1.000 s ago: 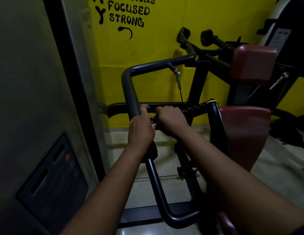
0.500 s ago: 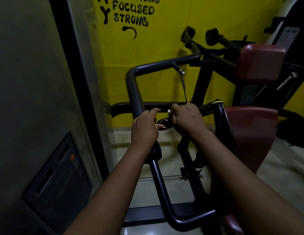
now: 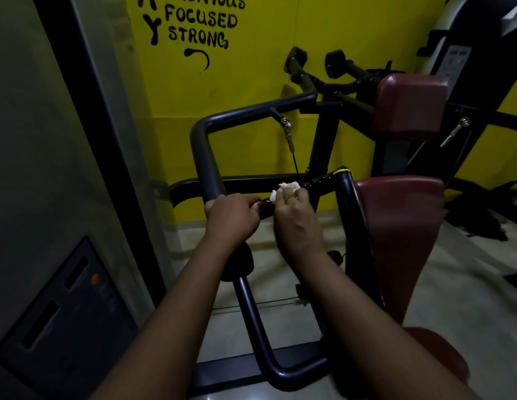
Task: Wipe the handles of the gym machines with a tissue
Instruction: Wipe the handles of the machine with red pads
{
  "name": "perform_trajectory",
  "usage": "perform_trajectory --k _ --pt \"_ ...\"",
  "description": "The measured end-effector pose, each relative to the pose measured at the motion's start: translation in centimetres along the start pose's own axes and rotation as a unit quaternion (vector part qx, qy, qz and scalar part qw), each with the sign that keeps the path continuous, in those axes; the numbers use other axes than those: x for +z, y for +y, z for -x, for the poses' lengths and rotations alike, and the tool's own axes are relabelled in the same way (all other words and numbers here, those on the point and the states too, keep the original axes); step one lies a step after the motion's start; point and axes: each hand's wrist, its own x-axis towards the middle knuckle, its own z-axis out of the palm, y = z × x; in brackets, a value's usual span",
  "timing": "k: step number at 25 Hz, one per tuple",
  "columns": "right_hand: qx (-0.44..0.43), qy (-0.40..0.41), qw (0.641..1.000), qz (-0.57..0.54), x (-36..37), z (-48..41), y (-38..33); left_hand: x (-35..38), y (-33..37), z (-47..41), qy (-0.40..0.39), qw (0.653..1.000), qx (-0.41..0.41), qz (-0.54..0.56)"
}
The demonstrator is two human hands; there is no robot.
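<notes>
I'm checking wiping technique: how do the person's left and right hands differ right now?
The left hand grips the smooth dark metal frame tube bare, while the right hand holds a crumpled white tissue against the ribbed black rubber handle. The right hand wears a gold ring; the left hand shows none. Both are curled, side by side.

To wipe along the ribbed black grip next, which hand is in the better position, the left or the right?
Probably the right hand. It already presses the white tissue against the ribbed grip, with more grip just ahead of it. The left hand grips the grey bar and holds no tissue.
</notes>
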Motion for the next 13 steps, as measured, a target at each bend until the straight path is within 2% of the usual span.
perform_trajectory --k 2,5,7,10,12,13 --pt "0.018 -0.028 0.999 0.012 -0.4 -0.8 1.4 0.1 0.3 -0.1 -0.001 1.000 0.000 -0.010" --pt "0.123 -0.120 0.985 -0.007 -1.3 -1.7 1.6 0.3 0.6 -0.2 0.015 1.000 -0.006 -0.020" --pt "0.098 -0.105 0.989 0.015 -0.8 -0.4 0.2 0.4 1.3 -0.2 0.014 0.999 0.002 0.043" --pt "-0.023 -0.074 0.997 -0.016 -0.5 1.2 -0.7 0.2 2.1 -0.4 -0.003 0.989 0.021 0.143" --pt "-0.011 -0.073 0.997 0.036 -0.5 0.2 0.9 0.2 1.8 -0.8 -0.005 0.986 0.023 0.164" --pt "0.039 -0.083 0.995 0.049 -0.5 -0.5 1.5 0.2 1.6 -1.0 -0.011 0.986 0.017 0.165"
